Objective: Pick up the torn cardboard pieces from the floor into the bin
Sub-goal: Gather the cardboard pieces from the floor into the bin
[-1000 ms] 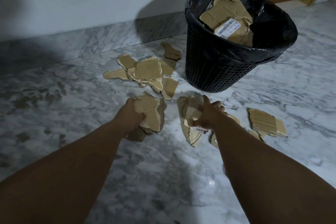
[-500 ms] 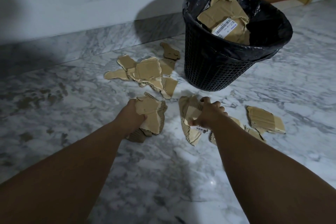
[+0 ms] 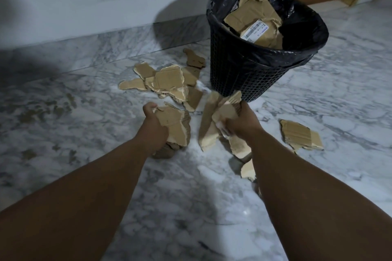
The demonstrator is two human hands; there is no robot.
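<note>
In the left hand (image 3: 153, 128) and the right hand (image 3: 244, 123) torn cardboard pieces (image 3: 172, 126) were clutched, and they were best kept squeezed tight until carried above the bin (image 3: 239, 74).

A heap of cardboard pieces (image 3: 167, 81) lies left of the bin (image 3: 250, 74), a single piece (image 3: 300, 136) lying nearer.

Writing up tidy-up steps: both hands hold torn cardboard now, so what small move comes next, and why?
Probably carry both handfuls over the bin and drop them: the left hand grips one cardboard stack, the right hand grips a second stack, and the bin stands just ahead with room left.
</note>
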